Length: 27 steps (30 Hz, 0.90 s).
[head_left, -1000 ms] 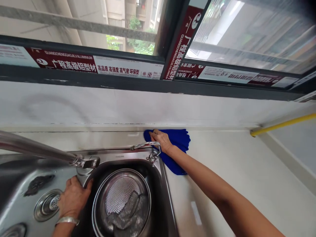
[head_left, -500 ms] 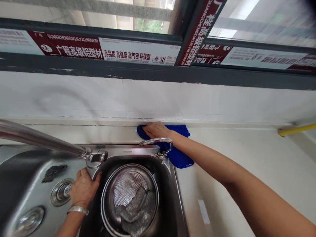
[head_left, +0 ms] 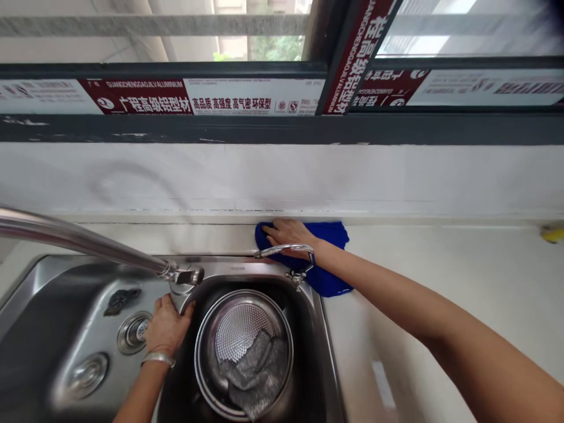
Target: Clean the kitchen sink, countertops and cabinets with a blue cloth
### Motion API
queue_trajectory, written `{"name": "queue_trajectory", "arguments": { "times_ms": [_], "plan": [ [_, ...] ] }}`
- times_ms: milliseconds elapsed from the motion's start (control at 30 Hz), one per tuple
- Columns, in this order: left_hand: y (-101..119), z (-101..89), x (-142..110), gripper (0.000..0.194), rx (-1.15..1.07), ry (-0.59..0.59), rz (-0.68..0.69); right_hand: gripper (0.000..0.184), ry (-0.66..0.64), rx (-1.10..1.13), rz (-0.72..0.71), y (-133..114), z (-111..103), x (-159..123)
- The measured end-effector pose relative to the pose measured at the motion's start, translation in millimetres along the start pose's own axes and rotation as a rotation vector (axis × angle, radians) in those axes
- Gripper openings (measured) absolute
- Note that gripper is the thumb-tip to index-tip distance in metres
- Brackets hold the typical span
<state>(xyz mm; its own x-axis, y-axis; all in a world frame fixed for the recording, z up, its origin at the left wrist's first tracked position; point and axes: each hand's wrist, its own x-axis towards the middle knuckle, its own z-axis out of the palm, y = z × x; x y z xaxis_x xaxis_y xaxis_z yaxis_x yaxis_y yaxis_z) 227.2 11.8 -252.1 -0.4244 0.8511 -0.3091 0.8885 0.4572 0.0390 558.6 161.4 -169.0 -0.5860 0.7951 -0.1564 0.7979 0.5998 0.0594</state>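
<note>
My right hand [head_left: 291, 234] presses on a blue cloth [head_left: 331, 235] that lies on the counter ledge behind the sink, close to the wall. A small curved chrome tap [head_left: 282, 249] stands in front of that hand and partly covers it. Over the divider of the steel sink [head_left: 218, 267], just below the base of the large tap [head_left: 187, 275], my left hand [head_left: 167, 326] is closed, its fingertips partly hidden. In the right basin sits a metal pot [head_left: 200, 370] holding a dimpled steel strainer [head_left: 240, 326] and a grey cloth [head_left: 262, 373].
The large tap's thick spout reaches across the left basin. A dark scrubber [head_left: 121, 301] lies in that basin beside two drains. White countertop [head_left: 458, 264] extends to the right, with a yellow pipe end [head_left: 553, 233] at its far edge. A dark window frame [head_left: 264, 129] runs above the wall.
The camera view has levelled and shifted slightly, so the sink sits farther right in it. My right hand and the blue cloth have slid a little rightward along the ledge. My left hand keeps its place.
</note>
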Motion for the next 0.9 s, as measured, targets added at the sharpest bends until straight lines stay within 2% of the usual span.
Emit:
{"name": "queue_trajectory", "arguments": {
  "times_ms": [167,233,300,500,633,767,900],
  "plan": [
    [4,-2.9,-1,0.057,-0.006,-0.012,-0.001,0.046,-0.102,-0.069,0.217,41,12,-58],
    [6,-5.9,-3,0.055,-0.004,-0.019,-0.001,0.047,-0.131,-0.051,0.286,53,19,-71],
    [8,-9.2,-5,0.055,-0.007,-0.029,-0.001,0.044,-0.104,-0.006,0.308,57,26,-73],
    [6,-8.4,-5,0.058,0.001,-0.016,0.021,0.035,-0.012,0.012,0.32,25,35,-37],
    [5,-4.1,-4,0.06,-0.004,0.002,0.018,0.031,0.01,0.058,0.214,3,22,-8],
    [6,-6.6,-4,0.06,0.008,-0.007,0.021,0.028,0.001,0.114,0.085,-8,6,15],
    [8,-8.7,-4,0.057,-0.016,-0.016,0.006,0.028,0.013,0.144,0.09,-9,5,23]
  ]
}}
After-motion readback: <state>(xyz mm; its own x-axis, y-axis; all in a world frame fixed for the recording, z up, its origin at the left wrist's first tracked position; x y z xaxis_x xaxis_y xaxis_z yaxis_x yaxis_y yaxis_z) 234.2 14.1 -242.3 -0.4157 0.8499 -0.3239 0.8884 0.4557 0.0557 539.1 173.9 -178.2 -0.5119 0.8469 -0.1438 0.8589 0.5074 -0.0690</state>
